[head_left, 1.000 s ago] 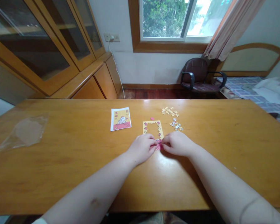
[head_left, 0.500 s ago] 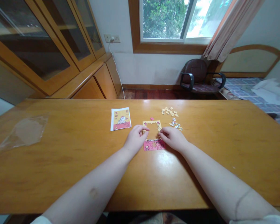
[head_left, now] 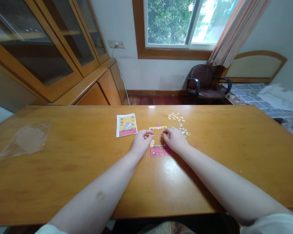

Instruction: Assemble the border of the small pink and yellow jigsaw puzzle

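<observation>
A small jigsaw puzzle (head_left: 159,150) with a yellow frame and a pink bottom band lies on the wooden table (head_left: 88,162). My left hand (head_left: 141,143) rests at the puzzle's upper left corner, fingertips curled and pinching its edge. My right hand (head_left: 175,139) lies over the puzzle's upper right side, fingers bent down onto the frame. A single pink piece (head_left: 158,124) sits just beyond the puzzle. Loose pieces lie in two small heaps, cream ones (head_left: 177,117) farther off and mixed ones (head_left: 183,131) beside my right hand. A reference picture card (head_left: 126,125) lies to the left.
A clear plastic bag (head_left: 24,139) lies at the table's far left. Glass-door cabinets (head_left: 46,48) stand behind on the left. Past the table are a dark armchair (head_left: 203,83), a window with a curtain (head_left: 230,29) and a bed (head_left: 268,97).
Both hands have moved from the pink bottom edge of the puzzle up to its top corners, uncovering the pink band. The view has shifted slightly.
</observation>
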`<state>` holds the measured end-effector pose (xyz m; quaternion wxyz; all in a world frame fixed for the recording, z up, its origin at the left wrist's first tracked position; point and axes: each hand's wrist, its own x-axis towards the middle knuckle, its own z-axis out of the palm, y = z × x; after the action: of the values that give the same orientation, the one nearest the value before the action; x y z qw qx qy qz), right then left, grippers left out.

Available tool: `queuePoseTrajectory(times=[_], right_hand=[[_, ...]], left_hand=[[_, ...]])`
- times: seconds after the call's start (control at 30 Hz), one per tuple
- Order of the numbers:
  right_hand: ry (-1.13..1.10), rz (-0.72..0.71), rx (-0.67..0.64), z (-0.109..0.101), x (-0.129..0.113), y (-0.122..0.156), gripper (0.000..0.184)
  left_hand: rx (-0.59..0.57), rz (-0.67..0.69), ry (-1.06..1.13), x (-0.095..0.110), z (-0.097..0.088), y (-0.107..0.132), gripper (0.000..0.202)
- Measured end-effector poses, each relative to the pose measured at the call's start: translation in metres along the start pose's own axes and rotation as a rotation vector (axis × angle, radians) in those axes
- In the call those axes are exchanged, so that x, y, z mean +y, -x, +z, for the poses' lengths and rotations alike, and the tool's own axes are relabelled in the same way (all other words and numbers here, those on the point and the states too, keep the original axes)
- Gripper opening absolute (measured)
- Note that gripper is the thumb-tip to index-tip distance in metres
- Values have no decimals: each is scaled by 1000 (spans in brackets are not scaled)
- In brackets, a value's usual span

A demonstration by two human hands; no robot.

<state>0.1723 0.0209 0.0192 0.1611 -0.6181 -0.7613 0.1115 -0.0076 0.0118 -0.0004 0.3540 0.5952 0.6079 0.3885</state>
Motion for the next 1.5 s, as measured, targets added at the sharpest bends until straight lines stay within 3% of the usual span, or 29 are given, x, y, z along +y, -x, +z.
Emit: queuePoseTrajectory(times=[0.27, 0.47, 0.67, 1.03, 1.3, 1.5], right_hand=[[89, 102, -19, 11, -4, -63, 31], [121, 110, -111, 18, -7, -84, 25], [126, 123, -135, 17, -5, -89, 23], [34, 199, -149, 9, 21, -88, 19], [15, 145, -172, 9, 24, -96, 11], [-81, 89, -137, -2, 21, -79, 7]], left_hand=[[-9, -7, 0, 2, 0, 0, 17], [-23, -26, 25, 1, 1, -1, 17], [-19, -21, 19, 3, 1, 0, 17], [-33, -9, 19, -1, 3, -1, 18], [-37, -15, 11, 2, 2, 0, 18], [-58, -22, 41, 2, 1, 1, 18]])
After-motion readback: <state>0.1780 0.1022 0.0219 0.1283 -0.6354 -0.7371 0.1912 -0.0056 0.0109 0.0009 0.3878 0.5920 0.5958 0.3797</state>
